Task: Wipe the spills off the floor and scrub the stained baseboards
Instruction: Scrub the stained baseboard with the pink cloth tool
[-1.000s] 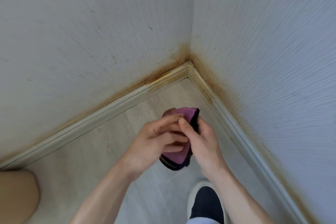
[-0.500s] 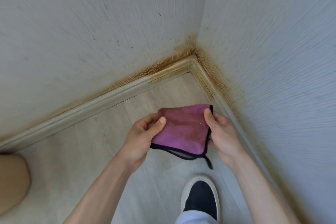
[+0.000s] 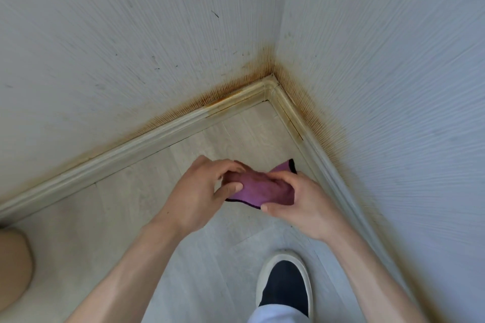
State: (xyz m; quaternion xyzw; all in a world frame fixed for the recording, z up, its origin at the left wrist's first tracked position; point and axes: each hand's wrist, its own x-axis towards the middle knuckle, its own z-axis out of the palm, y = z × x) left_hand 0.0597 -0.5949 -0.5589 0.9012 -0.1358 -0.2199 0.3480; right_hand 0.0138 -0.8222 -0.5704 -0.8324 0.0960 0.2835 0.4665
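Two pale textured walls meet in a corner, browned with rusty staining along their lower edge. A light wood-look floor lies below. The cream baseboards run along both walls and join at the corner, stained orange-brown there. A dark slip-on shoe stands on the floor at lower right. Above the floor, near the right baseboard, the left hand and right hand both pinch a bunched purple cloth between curled fingers and thumbs.
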